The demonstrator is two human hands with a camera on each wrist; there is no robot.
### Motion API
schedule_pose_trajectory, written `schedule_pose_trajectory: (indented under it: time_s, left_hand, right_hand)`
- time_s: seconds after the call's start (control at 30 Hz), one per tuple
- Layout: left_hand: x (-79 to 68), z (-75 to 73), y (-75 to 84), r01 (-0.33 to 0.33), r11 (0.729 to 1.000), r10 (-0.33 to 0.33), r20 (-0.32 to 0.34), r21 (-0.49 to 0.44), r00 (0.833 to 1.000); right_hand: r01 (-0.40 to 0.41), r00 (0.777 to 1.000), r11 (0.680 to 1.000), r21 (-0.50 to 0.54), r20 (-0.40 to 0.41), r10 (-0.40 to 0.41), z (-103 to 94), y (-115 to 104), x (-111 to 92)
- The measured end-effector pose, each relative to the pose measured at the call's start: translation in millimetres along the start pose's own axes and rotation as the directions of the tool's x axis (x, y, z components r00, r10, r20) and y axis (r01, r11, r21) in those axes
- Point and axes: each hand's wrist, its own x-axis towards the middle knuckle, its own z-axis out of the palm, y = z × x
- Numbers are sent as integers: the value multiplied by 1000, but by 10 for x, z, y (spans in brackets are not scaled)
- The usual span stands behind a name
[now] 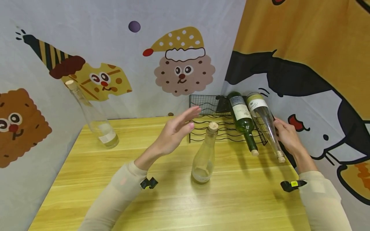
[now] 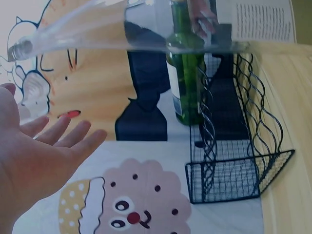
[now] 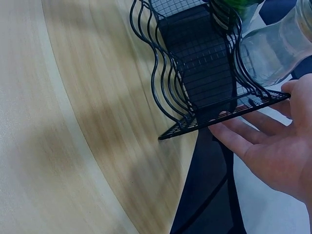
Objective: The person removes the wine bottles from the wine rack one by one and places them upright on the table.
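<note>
My left hand point(image 1: 174, 133) is held in the air with fingers extended, left of a clear corked bottle point(image 1: 203, 163) standing on the table. In the left wrist view, the left palm point(image 2: 36, 161) shows nothing in it. My right hand point(image 1: 289, 136) touches the right end of a black wire wine rack point(image 3: 234, 114), its fingers point(image 3: 239, 139) laid along the outside of the mesh end panel. On the rack lie a green wine bottle point(image 1: 242, 117) and a clear bottle point(image 1: 264, 118) with a white label, side by side, corked necks toward me.
Another clear corked bottle point(image 1: 107, 133) stands at the table's back left. The wooden table point(image 1: 173, 205) meets a printed cloth point(image 1: 115, 32) at the back, and more cloth hangs along both sides. The rack stands against the back cloth.
</note>
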Motion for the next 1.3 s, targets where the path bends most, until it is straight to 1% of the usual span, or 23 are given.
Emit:
schedule_pose_trajectory:
  time_s: [0.1,0.2,0.37,0.5,0.63,0.83,0.97,1.17,1.3]
  left_hand:
    - [-16,55,56,-33,999,33,43,-11,999]
    - [-32,107,105,-49,999,51,82,-18,995]
    - [-41,182,159,-53,999,54,119,-14,991]
    - [-53,228,171,-33,999,32,133,3,991]
    - [-76,269,152,-18,1000,18,147,-3,989]
    - [-77,305,153,-36,999,36,151,-5,988]
    - [-58,321,177,-43,998,48,162,-35,986]
    - [-50,344,205,-16,997,27,163,-70,986]
    - [-47,356,198,-10,996,24,157,-93,987]
  right_hand:
    - [3,1000,1000,3,-2,-3,5,2,1]
    - [6,1000,1000,5,-3,-6,8,7,4]
    - [1,1000,1000,10,-2,-1,9,10,4]
    - [0,1000,1000,12,3,0,7,7,0]
    - [0,1000,1000,8,0,0,9,3,3]
    - [-5,1000,1000,2,1,5,11,-3,-5]
    - [-2,1000,1000,-2,5,2,8,1,-1]
    - [4,1000,1000,-15,10,-4,3,20,15]
    - [7,1000,1000,-20,11,-7,5,19,16]
